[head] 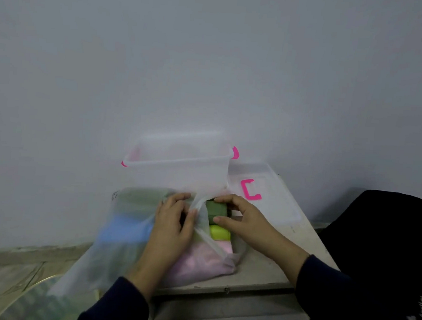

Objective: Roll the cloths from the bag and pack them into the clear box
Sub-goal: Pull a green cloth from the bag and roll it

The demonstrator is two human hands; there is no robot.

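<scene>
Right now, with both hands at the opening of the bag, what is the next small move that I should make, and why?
Probably lift the dark green cloth out through the opening. Your right hand already has fingers around it, your left hand holds the translucent bag open, and the clear box behind looks to hold no cloths yet, so nothing seems rolled so far.

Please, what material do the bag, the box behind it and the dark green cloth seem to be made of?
Bag: probably thin plastic film or fine non-woven, milky and translucent; cloth colours show through and it creases softly.
Clear box: rigid translucent plastic, smooth, with a moulded rim and pink clips.
Dark green cloth: soft matte textile, maybe microfibre; the weave is too blurred to tell.
</scene>
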